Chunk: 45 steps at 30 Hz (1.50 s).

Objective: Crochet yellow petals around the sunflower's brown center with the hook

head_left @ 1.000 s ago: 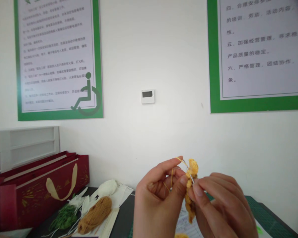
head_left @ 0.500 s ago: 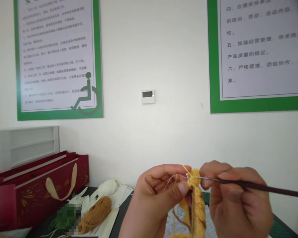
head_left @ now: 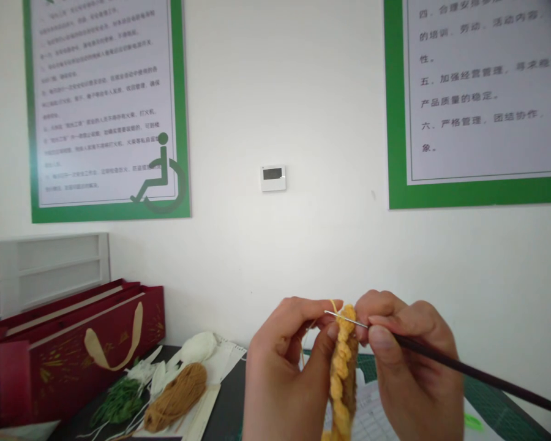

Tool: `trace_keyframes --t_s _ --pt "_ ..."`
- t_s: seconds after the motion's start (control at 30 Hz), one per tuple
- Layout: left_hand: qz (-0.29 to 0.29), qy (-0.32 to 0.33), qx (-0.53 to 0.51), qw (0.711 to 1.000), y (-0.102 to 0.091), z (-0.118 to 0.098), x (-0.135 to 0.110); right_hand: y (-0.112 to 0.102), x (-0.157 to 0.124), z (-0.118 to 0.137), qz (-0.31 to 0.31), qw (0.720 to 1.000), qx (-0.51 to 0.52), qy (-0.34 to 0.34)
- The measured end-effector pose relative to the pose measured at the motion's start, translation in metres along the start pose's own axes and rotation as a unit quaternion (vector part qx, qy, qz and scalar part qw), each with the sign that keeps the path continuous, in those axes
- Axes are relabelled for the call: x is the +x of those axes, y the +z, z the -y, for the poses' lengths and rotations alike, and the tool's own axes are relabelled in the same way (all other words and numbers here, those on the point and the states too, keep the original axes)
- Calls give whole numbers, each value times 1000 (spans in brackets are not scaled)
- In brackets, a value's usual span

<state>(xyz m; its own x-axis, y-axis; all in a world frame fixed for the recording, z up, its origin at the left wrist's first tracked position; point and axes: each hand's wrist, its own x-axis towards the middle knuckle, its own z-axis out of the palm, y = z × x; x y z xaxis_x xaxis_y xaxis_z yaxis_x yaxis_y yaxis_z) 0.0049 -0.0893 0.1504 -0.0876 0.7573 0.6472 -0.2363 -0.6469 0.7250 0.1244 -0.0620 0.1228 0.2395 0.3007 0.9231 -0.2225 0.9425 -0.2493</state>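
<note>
My left hand (head_left: pixel 287 361) pinches the top of a yellow crocheted strip (head_left: pixel 343 373), which hangs down between my hands, its lower end cut off by the frame. A fine yellow thread (head_left: pixel 333 304) runs over my left forefinger. My right hand (head_left: pixel 408 361) grips a crochet hook (head_left: pixel 459 359) with a slim dark handle, which slants down to the right. Its steel tip (head_left: pixel 344 318) lies across the top of the strip, just above my left thumb. Part of the strip is hidden behind my fingers.
On the dark table at left lie an ochre yarn skein (head_left: pixel 174 397), green yarn (head_left: pixel 119 401) and white yarn (head_left: pixel 193 349) on papers. A red gift bag (head_left: pixel 73 349) stands behind them. A green cutting mat (head_left: pixel 491 398) and a printed sheet (head_left: pixel 371 416) lie beneath my hands.
Both hands have dropped slightly and come closer together. The hook's handle now slopes more steeply downward, and more of the strip shows below them.
</note>
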Motion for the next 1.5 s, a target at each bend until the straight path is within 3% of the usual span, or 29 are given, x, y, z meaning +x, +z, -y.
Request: trace_keyframes --t_s 0.1,0.23,0.33,0.4,0.47,0.7,0.87,1.1,1.27,1.37,1.5 --pt "-45 73 103 991 2 1 -3 4 1 4 3 997 -62 -47" --pt "-82 79 106 988 7 4 -8 -1 1 5 26 986 -126 -108" --pt "-81 64 86 991 11 4 -12 -9 0 5 35 946 -252 -202" --pt "-56 56 73 994 11 2 -12 -12 -2 5 12 905 -329 -268" --pt "-16 37 43 998 10 1 -11 -13 -4 4 -33 887 -356 -292" --pt "76 -65 -75 992 4 1 -4 -14 0 -2 -77 954 -182 -226" --pt "114 -86 -89 986 -2 -2 -1 -10 8 7 -109 989 -30 -95" --pt "150 -25 -28 988 -9 -5 2 -15 11 16 -43 996 68 41" --pt "91 92 55 990 -3 -5 1 -13 11 9 16 974 134 183" --pt "61 101 64 991 0 -1 1 -9 8 4 19 981 114 155" --pt "58 40 28 997 3 4 0 -4 5 2 28 996 56 67"
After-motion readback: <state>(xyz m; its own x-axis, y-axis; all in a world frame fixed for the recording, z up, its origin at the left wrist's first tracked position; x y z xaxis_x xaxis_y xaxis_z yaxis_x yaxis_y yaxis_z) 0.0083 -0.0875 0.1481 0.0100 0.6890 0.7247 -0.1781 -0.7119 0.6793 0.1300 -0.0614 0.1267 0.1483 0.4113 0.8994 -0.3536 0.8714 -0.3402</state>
